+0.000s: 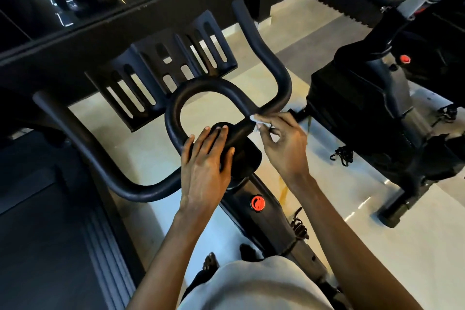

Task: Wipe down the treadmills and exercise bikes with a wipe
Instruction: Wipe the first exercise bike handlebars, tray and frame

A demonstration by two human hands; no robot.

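A black exercise bike (251, 221) with a matte, padded black handlebar (173, 118) stands on a pale glossy floor (377, 246). The small crumpled white wipe (255, 119) lies against the handlebar at the right side of its centre loop, where the loop meets the right horn. The right hand (284, 143) pinches the wipe between thumb and the tips of its curled fingers (261, 118) and presses it to the bar. The left hand (205, 158) rests flat on the black oval centre pad (241, 138) at the near edge of the loop, its fingers (221, 133) straight and close together, holding nothing.

At the far edge of the handlebar sits a black slotted plastic tray (161, 70). On the frame just below the pad is a round red knob (257, 203) with a dark mark on its face, too small to read.

A second black exercise bike (364, 98) stands on the floor to the right, well apart, with its own small red knob (404, 59). The dark ribbed deck of a treadmill (37, 234) fills the left edge. A black studded rubber mat (347, 7) lies on the floor at the far right. A light grey shirt (251, 284) shows at the bottom edge.
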